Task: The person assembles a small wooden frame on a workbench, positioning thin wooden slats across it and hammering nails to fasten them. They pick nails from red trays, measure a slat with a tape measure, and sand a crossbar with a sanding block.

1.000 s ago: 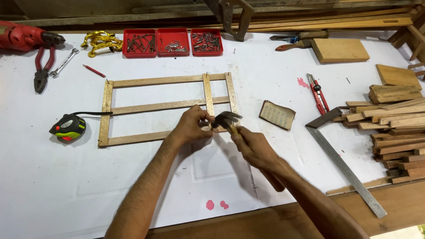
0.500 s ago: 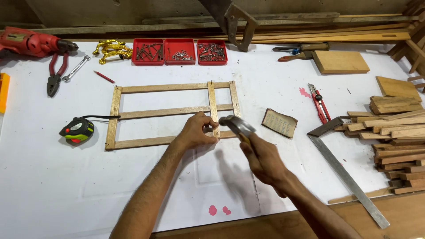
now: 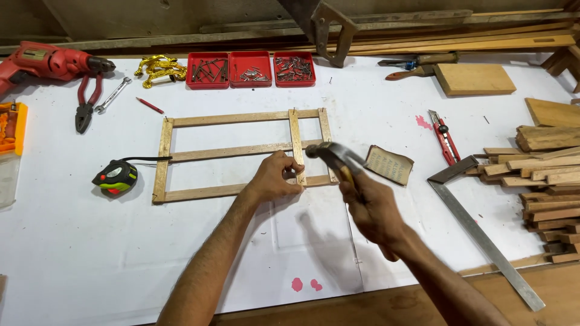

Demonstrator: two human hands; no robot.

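- The wooden frame (image 3: pixel 232 152) lies flat on the white tabletop (image 3: pixel 72 253), a rectangle of thin slats with one long middle rail and two short uprights near its right end.
- The left hand (image 3: pixel 273 179) rests on the frame's lower rail where the left upright meets it, fingers pinched together at that joint; whether a nail sits between the fingertips is too small to tell.
- The right hand (image 3: pixel 371 208) is clamped around the handle of a hammer (image 3: pixel 329 156), just right of the frame's lower right corner.
- The hammer's metal head is blurred and hangs above the frame's right end, close over the left hand's fingertips.
- Left of the frame, just beside its lower left corner, lies a black and green tape measure (image 3: pixel 115 177), its tape running to the frame's left slat.
- Beyond the frame's top rail stand three red trays (image 3: pixel 251 69) of nails and screws, side by side.
- Up and left of the frame lie a red pencil (image 3: pixel 149 105), a spanner (image 3: pixel 112 95), pliers (image 3: pixel 86 104) and a red drill (image 3: pixel 51 60).
- Right of the frame, near its right end, lies a piece of sandpaper (image 3: pixel 389 164); farther right are a red utility knife (image 3: pixel 442 135), a steel square (image 3: pixel 483 235) and a stack of wooden slats (image 3: pixel 544 181).
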